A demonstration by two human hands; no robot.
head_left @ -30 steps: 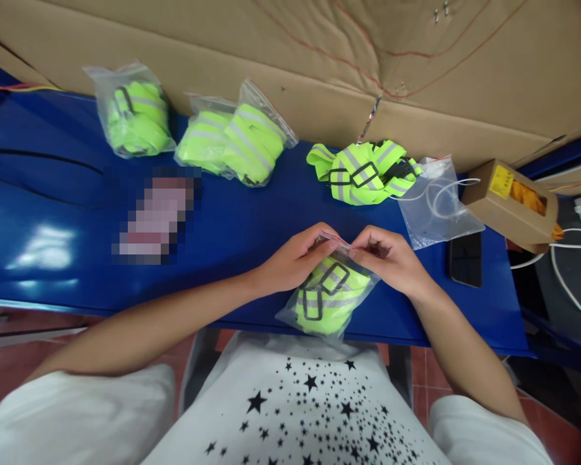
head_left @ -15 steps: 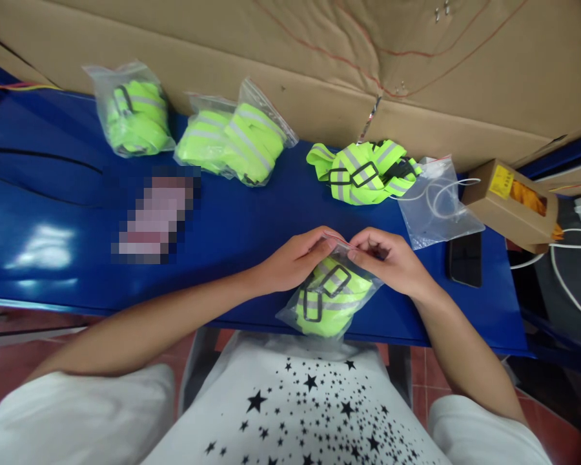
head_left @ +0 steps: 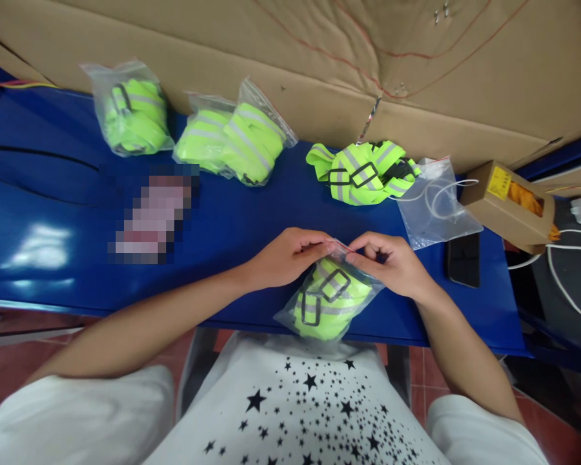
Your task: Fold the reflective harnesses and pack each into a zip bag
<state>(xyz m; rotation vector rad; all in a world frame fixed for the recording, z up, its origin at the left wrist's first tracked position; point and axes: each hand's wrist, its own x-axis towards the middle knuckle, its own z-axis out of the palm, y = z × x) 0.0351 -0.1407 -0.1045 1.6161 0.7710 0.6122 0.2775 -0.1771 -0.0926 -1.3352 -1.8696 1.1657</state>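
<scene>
A clear zip-lock bag (head_left: 290,315) with a red-striped top edge lies at the table's front edge, close to my body. Inside it is a folded neon-yellow reflective strap (head_left: 326,320) with grey stripes and black rectangular buckles. My left hand (head_left: 290,257) pinches the bag's top edge between thumb and fingers. On the same edge, a little to the right, my right hand (head_left: 387,261) is pinching too, its fingers curled. Beyond my hands sits an unbagged bundle of neon reflective straps (head_left: 368,173) with black buckles.
On the blue table (head_left: 252,216), several bagged strap bundles (head_left: 135,119) stand along the cardboard wall (head_left: 198,45). To the right are an empty clear bag (head_left: 438,213) with a white cable, a dark phone (head_left: 463,260) and a cardboard box (head_left: 513,200). A pixelated object (head_left: 150,219) lies left.
My left hand has shifted slightly left along the bag's top edge, its fingers straighter. The right hand keeps its pinch, and the bag stays almost in place.
</scene>
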